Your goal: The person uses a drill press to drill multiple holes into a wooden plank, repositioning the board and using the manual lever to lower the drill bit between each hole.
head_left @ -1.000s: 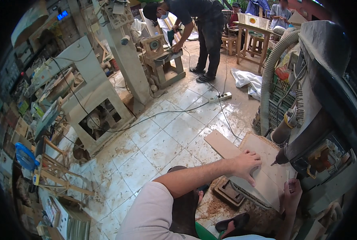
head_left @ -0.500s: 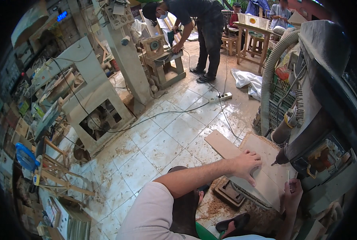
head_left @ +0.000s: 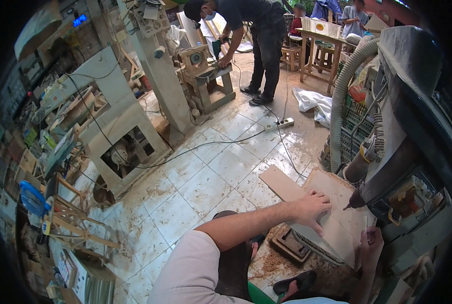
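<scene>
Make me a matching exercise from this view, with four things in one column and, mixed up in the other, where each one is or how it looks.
Column one:
1. left hand
2. power strip
3. hose
4. basket

Column two:
A. ribbed and curved
B. on a wooden table
C. on the tiled floor
D. spread on a flat board

Right pairs: 1-D, 2-C, 3-A, 4-B.
</scene>
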`<state>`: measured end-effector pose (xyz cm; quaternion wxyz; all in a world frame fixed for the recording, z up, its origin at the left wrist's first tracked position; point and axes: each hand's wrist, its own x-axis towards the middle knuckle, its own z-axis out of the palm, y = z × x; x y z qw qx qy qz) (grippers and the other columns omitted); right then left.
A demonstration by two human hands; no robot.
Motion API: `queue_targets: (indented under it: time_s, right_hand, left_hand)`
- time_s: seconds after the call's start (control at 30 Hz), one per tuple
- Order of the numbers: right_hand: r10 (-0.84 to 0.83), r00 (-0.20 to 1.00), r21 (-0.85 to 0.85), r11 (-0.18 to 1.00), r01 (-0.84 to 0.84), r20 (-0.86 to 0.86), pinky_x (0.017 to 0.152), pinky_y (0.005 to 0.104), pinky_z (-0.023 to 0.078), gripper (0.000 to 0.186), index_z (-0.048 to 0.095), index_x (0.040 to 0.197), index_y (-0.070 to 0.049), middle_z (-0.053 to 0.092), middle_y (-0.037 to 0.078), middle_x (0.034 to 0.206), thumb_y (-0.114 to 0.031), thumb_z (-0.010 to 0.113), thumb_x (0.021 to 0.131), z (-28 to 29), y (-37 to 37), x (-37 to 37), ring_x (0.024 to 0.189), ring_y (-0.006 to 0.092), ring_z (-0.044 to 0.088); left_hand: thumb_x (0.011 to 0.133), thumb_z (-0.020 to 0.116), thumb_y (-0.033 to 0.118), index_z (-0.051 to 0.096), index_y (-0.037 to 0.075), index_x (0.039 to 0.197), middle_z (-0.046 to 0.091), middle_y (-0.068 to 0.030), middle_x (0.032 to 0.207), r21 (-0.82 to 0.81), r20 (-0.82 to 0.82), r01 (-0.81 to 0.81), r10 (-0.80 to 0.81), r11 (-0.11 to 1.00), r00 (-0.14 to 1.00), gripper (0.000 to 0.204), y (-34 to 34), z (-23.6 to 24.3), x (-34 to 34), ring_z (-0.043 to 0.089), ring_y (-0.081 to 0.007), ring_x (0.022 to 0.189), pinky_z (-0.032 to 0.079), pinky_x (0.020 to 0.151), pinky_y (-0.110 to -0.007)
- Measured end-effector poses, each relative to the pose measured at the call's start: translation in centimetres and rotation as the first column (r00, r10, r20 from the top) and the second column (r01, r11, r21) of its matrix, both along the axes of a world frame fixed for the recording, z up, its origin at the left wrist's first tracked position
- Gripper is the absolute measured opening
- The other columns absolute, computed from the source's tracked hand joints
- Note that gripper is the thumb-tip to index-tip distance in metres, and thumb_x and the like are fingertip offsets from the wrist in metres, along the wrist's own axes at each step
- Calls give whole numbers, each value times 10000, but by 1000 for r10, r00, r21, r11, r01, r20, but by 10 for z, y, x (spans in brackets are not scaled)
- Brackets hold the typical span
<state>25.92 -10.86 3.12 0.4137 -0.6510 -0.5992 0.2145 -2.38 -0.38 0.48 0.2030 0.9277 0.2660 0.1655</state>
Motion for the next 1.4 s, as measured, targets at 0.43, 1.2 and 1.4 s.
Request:
queue_targets:
  time_s: [0.43,1.2,1.4]
  right_hand:
    - [-7,999,-9,1000,6,-41,569,238,379,84,568,914,-7,544,-3,694,-54,636,898,0,0,-1,618,58,463]
    - [14,1000,22,1000,-14,-24,585,243,404,86,571,926,-8,558,5,707,-65,631,902,-2,0,3,635,63,495]
    - [-1,1000,-9,1000,0,-13,580,252,410,84,577,919,-9,569,9,713,-64,634,889,5,-2,1,634,70,505]
  left_hand:
    - [633,806,587,583,76,1084,522,-113,1118,-9,-1,2,-2,1000,1000,717,0,0,0,471,-283,1133,312,989,-451]
    - [633,803,601,587,72,1085,525,-112,1109,6,25,4,-4,1000,1000,728,0,-1,0,474,-279,1121,314,974,-444]
    - [636,799,604,587,74,1086,519,-109,1101,8,21,8,-8,1000,1000,727,1,0,1,472,-279,1117,314,968,-443]
